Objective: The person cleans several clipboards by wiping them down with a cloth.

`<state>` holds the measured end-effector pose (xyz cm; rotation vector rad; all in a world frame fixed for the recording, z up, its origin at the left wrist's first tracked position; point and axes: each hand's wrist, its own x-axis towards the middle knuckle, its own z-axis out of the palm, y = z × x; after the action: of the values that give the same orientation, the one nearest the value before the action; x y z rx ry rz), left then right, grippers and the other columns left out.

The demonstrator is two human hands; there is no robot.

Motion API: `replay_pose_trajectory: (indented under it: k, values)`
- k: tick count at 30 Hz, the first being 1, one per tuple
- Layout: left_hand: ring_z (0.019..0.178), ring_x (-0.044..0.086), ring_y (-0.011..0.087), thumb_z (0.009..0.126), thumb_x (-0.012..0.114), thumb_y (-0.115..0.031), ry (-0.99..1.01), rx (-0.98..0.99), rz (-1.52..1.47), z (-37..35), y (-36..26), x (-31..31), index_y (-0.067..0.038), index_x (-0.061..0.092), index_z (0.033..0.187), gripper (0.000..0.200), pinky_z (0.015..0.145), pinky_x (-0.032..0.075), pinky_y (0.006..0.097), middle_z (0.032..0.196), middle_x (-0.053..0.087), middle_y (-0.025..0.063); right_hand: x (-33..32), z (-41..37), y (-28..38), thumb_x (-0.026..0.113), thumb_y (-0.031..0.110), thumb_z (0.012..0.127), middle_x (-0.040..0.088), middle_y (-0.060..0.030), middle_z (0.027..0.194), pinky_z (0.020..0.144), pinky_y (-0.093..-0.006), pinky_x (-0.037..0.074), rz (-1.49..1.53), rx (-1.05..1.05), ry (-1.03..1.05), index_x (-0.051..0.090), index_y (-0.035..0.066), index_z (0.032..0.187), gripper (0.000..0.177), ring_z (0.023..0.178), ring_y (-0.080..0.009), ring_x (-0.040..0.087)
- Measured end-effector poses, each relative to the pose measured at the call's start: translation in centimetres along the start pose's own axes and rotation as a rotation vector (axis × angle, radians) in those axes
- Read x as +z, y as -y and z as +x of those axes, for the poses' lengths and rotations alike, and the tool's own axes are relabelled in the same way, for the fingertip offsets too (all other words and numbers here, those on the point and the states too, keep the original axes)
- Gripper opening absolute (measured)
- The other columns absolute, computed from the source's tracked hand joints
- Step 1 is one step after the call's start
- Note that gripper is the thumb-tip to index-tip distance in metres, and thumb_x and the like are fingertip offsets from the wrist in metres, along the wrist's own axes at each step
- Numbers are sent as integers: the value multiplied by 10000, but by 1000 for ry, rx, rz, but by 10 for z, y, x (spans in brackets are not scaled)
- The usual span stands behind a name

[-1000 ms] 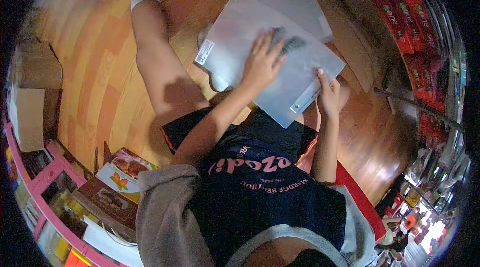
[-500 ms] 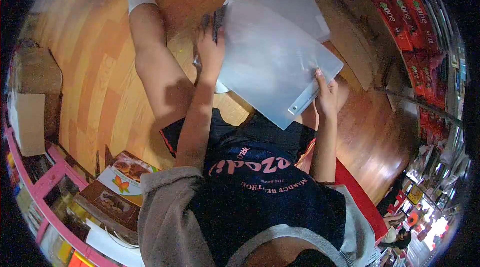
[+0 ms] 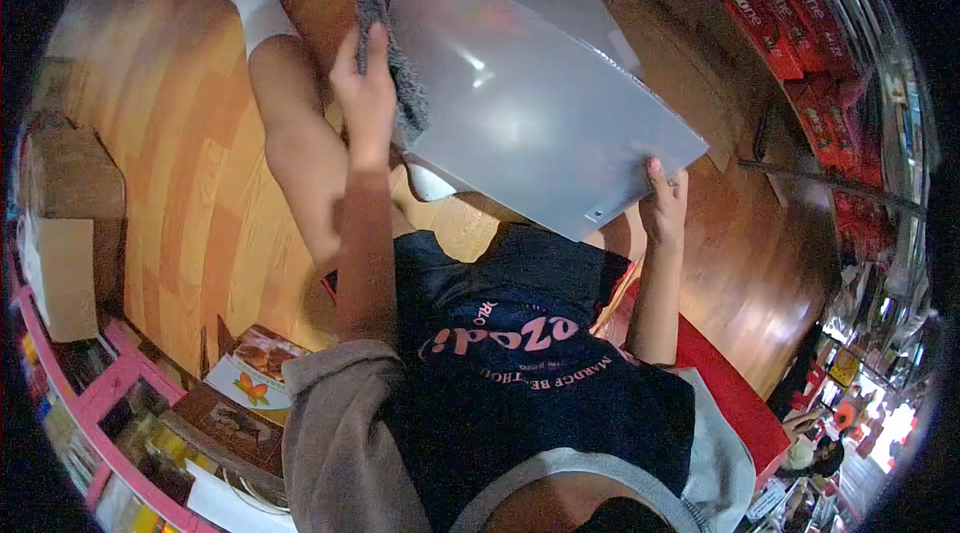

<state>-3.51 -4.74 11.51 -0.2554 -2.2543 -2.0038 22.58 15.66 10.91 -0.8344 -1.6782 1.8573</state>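
Observation:
A large translucent plastic folder is tilted above the person's lap. My right hand grips its lower right corner, thumb on top, near a small round rivet. At the folder's left edge, my left hand is closed on a grey fuzzy cloth, with the thumb pointing up. The cloth lies along that edge. Behind the folder, another translucent sheet shows at the upper right. Something white sticks out under the folder's lower left edge.
Cardboard lies beyond the folder. Red packages line a shelf at the right. Brown boxes and a pink rack stand at the lower left. A red seat is beside the person. Another person is at the far lower right.
The left hand and cloth have moved left and up, and more of the cloth shows. The folder has shifted and turned slightly, its right corner moving right. The right hand has shifted slightly down.

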Motion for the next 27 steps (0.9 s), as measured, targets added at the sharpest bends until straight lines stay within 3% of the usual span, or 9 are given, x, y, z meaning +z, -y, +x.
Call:
replay_pose_trajectory:
  k: [5, 8, 11, 15, 18, 20, 25, 26, 27]
  values:
    - [802, 513, 132, 819, 560, -249, 162, -46, -75, 5, -5, -14, 50, 546, 1016, 358, 743, 402, 248, 896, 593, 84, 7, 0, 5, 554, 232, 825, 559, -47, 943, 758, -288, 410, 105, -27, -38, 531, 11, 1005, 286, 846, -143, 521]
    - [814, 519, 140, 814, 564, -244, 277, -143, 6, -4, 11, -18, 61, 542, 1010, 364, 750, 402, 250, 902, 596, 98, 7, 3, 5, 549, 242, 828, 555, -51, 953, 759, -285, 413, 57, -44, -152, 527, 14, 1006, 290, 856, -146, 524]
    - [820, 525, 147, 812, 566, -235, 322, -108, 33, -13, 35, -22, 77, 536, 1002, 366, 757, 401, 250, 905, 598, 116, 13, 4, 15, 541, 248, 833, 556, -52, 943, 759, -284, 412, 238, -4, -211, 519, 17, 1012, 293, 860, -141, 522]
    - [813, 532, 164, 816, 558, -219, 344, -83, 55, -22, 47, -26, 86, 521, 1011, 364, 761, 406, 266, 906, 596, 127, 10, 7, 12, 533, 247, 838, 552, -53, 940, 756, -286, 414, 147, -29, -248, 512, 22, 1015, 287, 852, -139, 520]
    - [722, 505, 119, 825, 550, -216, 327, -268, -54, -23, 71, -37, 52, 549, 965, 302, 669, 405, 243, 824, 583, 64, 11, 2, 20, 522, 230, 847, 551, -59, 946, 753, -297, 419, 214, -132, -293, 505, 9, 1020, 281, 846, -147, 526]
    - [628, 481, 87, 840, 526, -214, 202, -515, -236, -25, 79, -36, -10, 563, 940, 231, 578, 387, 214, 748, 565, 29, 7, 3, 29, 516, 207, 853, 549, -64, 950, 753, -302, 426, 137, -256, -377, 493, -7, 1031, 279, 840, -148, 530]
    - [649, 542, 132, 853, 486, -298, 304, -736, -589, -32, 75, -15, -44, 535, 1009, 302, 581, 434, 241, 777, 592, 59, 24, -2, 52, 506, 173, 854, 596, -128, 951, 744, -306, 448, -569, -702, -48, 575, -44, 894, 231, 864, -203, 569]
    - [626, 557, 150, 849, 472, -347, 337, -767, -659, -36, 71, -6, -46, 543, 977, 334, 580, 455, 250, 788, 599, 76, 37, 3, 59, 554, 128, 801, 610, -141, 921, 713, -314, 460, -699, -883, 71, 595, -18, 876, 169, 830, -230, 591]
    - [603, 571, 169, 845, 458, -395, 370, -795, -730, -41, 66, 1, -48, 551, 944, 372, 578, 476, 258, 798, 607, 93, 44, 4, 58, 575, 67, 662, 605, -127, 958, 744, -349, 466, -809, -957, 188, 586, 9, 940, 285, 871, -267, 586]
